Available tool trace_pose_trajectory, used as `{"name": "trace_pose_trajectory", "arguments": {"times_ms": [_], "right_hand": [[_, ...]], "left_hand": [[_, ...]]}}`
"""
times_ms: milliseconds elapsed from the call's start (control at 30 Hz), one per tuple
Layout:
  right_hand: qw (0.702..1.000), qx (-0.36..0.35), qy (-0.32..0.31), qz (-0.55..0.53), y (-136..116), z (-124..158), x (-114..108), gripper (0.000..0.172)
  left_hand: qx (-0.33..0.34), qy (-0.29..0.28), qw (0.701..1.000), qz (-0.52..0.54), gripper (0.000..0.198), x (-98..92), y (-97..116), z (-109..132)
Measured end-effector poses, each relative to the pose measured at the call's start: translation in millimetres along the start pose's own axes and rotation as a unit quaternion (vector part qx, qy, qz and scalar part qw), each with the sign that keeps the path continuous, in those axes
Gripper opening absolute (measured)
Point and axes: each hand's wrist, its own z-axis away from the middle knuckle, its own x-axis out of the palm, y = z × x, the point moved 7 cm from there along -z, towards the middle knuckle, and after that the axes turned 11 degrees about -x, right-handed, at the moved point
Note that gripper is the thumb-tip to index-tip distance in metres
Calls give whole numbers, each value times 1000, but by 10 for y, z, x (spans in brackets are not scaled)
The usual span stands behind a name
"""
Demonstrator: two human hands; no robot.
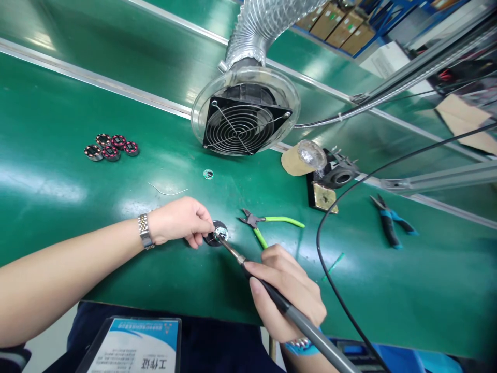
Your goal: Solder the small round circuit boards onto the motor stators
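My right hand point(289, 290) grips a soldering iron point(279, 299) like a pen. The iron's tip rests at a small round circuit board point(220, 233), which sits in a dark round housing point(210, 240) on the green bench. My left hand point(182, 223) is closed in a pinch at the housing's left edge; what lies between the fingertips is too small to make out. Just beyond my right hand, green-handled cutters point(254, 220) lie with their jaws apart. Another small round board point(208, 174) lies farther back, and a thin bent wire point(167, 192) is left of it.
A fume extractor fan point(240, 127) hangs over the back of the bench. Several round parts point(111, 151) cluster at left. At right stand a yellowish roll point(298, 159), an iron stand point(326, 197) and blue-handled pliers point(390, 223). A black cable point(319, 233) loops down on the right.
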Motion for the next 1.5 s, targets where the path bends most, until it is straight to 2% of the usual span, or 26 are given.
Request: {"name": "trace_pose_trajectory", "arguments": {"times_ms": [367,567,633,767,833,933,1000,1067,1200,1300,1400,1500], "right_hand": [[1000,-4,4,15,1,2,-53,31],[998,12,63,14,195,156,-60,39],[998,43,40,36,276,134,20,34],[993,79,-60,70,374,40,264,31],[992,81,-71,62,396,29,331,32],[994,80,-51,56,422,58,354,33],[994,83,-46,52,443,82,359,34],[994,84,-54,46,462,88,367,33],[993,67,-91,40,475,53,384,30],[994,54,-89,33,482,36,378,31],[996,51,-69,22,495,49,373,33],[997,47,-62,11,482,62,376,35]], "left_hand": [[4,-4,1000,6,8,1,-12,-14],[1,-3,1000,13,8,-3,-2,0],[0,-3,1000,12,7,0,-4,0],[6,-5,1000,10,5,8,-2,1],[6,-1,1000,7,5,1,3,8],[17,-2,1000,-1,9,-12,12,45],[38,25,999,-19,10,-49,1,89],[80,79,990,-80,12,-86,-20,156],[204,198,928,-241,14,-25,-59,335],[249,246,900,-259,13,63,-77,406],[254,255,910,-205,14,107,-51,399],[188,235,948,-108,16,94,-71,317]]}}
